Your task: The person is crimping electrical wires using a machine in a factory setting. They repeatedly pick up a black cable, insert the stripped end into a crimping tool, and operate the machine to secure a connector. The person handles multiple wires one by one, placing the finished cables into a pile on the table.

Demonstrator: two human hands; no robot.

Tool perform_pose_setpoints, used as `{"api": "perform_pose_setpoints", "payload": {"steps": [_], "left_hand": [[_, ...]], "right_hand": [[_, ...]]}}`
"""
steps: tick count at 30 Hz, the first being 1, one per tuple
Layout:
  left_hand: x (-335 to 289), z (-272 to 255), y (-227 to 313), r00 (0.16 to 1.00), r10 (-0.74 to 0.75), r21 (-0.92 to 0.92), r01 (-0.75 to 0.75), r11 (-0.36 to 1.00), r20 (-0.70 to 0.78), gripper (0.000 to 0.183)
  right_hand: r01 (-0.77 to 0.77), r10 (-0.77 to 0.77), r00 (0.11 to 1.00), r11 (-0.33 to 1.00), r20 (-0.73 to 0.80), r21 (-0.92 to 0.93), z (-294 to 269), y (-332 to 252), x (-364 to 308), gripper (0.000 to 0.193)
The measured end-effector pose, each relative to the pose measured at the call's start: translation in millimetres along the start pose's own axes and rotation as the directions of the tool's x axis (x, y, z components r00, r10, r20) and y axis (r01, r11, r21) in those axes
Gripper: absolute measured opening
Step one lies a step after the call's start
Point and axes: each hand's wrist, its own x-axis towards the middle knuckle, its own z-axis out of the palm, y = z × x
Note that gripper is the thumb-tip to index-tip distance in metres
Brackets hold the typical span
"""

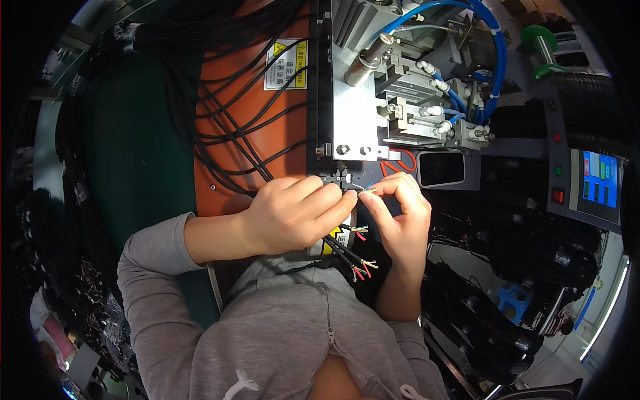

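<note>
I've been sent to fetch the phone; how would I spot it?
Find the big metal machine with blue hoses. Below it in the view, just past the right hand, rests the phone. Its dark, rounded rectangle with a pale edge sets it apart from the thin red loop on its left.

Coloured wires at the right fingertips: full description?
Thin, plastic-looking coloured wires, at least one pale yellow and one blue, splay at the thumb and forefinger of the bare right hand, which appear to pinch them. They sit just right of the bare left hand, in front of the silver metal plate. Tips too small to judge.
</note>
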Motion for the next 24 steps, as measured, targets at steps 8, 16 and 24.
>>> {"api": "perform_pose_setpoints", "payload": {"steps": [8,16,24], "left_hand": [[0.9,6.1,3.2,0.998,-0.001,0.080,-0.004,0.997,0.064,0.035],[0.5,4.6,9.1,0.966,-0.135,0.256,0.077,0.964,0.221,0.034],[3.3,8.1,4.6,0.980,-0.129,0.204,0.096,0.974,0.151,0.028]], "right_hand": [[-0.178,0.158,0.984,0.927,0.085,0.330,3.9,23.3,-1.1,0.009],[0.097,-0.112,0.990,0.981,-0.088,-0.165,28.9,16.9,-1.8,0.007],[-0.153,0.191,0.974,0.950,-0.118,0.271,40.8,30.3,-2.9,0.006]]}}
